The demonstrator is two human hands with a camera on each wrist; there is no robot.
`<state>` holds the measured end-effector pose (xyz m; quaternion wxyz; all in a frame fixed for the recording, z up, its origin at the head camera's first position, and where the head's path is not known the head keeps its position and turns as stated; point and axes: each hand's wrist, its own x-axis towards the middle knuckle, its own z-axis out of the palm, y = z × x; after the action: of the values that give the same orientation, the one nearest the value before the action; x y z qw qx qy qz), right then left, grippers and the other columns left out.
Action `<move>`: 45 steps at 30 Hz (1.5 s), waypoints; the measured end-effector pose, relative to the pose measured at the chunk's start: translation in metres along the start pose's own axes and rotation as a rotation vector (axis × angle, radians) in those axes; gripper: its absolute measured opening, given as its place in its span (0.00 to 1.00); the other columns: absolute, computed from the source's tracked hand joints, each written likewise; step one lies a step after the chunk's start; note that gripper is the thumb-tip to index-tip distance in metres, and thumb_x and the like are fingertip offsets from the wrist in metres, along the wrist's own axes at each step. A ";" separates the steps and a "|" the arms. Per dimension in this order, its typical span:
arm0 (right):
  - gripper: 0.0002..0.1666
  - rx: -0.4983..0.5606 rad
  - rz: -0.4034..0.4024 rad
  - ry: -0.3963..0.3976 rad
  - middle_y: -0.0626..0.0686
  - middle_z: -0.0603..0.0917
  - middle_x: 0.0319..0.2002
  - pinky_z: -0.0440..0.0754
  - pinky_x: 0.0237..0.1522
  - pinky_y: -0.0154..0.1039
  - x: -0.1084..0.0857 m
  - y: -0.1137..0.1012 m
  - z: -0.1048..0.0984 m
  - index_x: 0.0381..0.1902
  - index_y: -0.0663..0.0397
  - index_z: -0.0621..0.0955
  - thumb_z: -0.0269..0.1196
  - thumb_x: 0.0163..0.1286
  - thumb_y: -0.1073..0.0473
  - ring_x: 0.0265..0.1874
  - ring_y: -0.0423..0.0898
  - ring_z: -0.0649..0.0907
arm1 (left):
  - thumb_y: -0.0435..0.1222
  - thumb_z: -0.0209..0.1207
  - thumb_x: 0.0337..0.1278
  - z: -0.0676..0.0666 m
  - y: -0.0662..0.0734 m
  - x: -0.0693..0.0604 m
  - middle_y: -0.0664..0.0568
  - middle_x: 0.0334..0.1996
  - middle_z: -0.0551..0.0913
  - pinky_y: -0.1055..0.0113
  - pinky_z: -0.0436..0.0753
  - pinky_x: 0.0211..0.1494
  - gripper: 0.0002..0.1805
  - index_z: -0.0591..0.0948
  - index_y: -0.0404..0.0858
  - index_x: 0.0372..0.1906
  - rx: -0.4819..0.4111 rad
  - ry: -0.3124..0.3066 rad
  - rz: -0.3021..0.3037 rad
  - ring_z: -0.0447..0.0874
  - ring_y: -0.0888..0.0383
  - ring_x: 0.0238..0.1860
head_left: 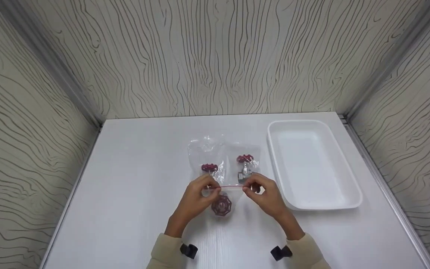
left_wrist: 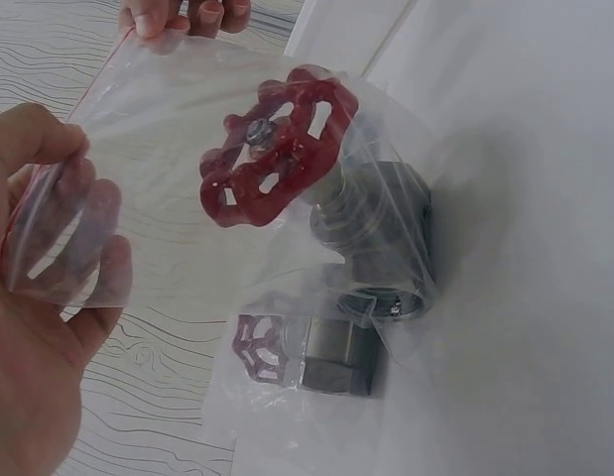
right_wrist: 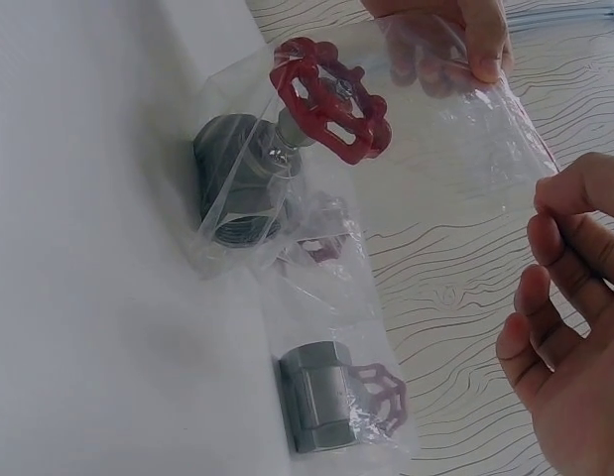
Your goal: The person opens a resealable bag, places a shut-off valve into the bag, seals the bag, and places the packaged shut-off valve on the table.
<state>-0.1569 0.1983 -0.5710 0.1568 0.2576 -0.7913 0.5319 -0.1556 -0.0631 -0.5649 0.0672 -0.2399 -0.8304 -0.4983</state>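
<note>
A clear zip bag (left_wrist: 168, 129) with a red strip along its mouth is held upright by both hands. Inside it stands a gate valve (right_wrist: 249, 178) with a metal body and a red handwheel (head_left: 221, 205). My left hand (head_left: 197, 195) pinches one top corner of the bag between thumb and forefinger. At the opposite corner my right hand (head_left: 268, 195) pinches the strip in the same way. Just beyond the hands lie two more bagged valves, one with its red handwheel (head_left: 209, 167) at left, the other a bagged valve (head_left: 245, 170) at right.
A white rectangular tray (head_left: 314, 168) sits to the right on the white table (head_left: 133, 179). Wood-grain panels (head_left: 215, 56) enclose the table at the back and both sides. Black wrist mounts (head_left: 189, 251) are on both sleeves.
</note>
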 end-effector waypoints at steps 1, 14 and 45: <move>0.10 -0.002 0.003 0.004 0.50 0.85 0.30 0.77 0.28 0.34 0.000 0.000 0.000 0.35 0.53 0.86 0.74 0.65 0.72 0.25 0.47 0.77 | 0.34 0.67 0.70 0.000 0.000 0.000 0.59 0.39 0.86 0.59 0.88 0.50 0.03 0.86 0.47 0.40 -0.002 -0.002 -0.001 0.84 0.63 0.43; 0.22 0.106 0.218 -0.139 0.57 0.84 0.56 0.84 0.50 0.35 -0.018 0.012 0.008 0.64 0.59 0.79 0.68 0.74 0.65 0.50 0.47 0.83 | 0.41 0.66 0.75 -0.001 -0.003 0.002 0.59 0.40 0.86 0.62 0.89 0.52 0.04 0.87 0.47 0.41 -0.023 0.003 0.015 0.85 0.64 0.44; 0.40 -0.111 0.350 -0.304 0.61 0.83 0.66 0.76 0.73 0.63 -0.037 0.033 0.057 0.69 0.60 0.77 0.77 0.64 0.51 0.69 0.63 0.80 | 0.44 0.65 0.73 0.000 -0.004 0.002 0.57 0.44 0.87 0.58 0.89 0.52 0.10 0.89 0.42 0.47 -0.050 -0.002 -0.015 0.85 0.62 0.46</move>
<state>-0.1443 0.1640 -0.6372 -0.0449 0.1845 -0.8666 0.4615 -0.1593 -0.0637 -0.5677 0.0565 -0.2358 -0.8197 -0.5190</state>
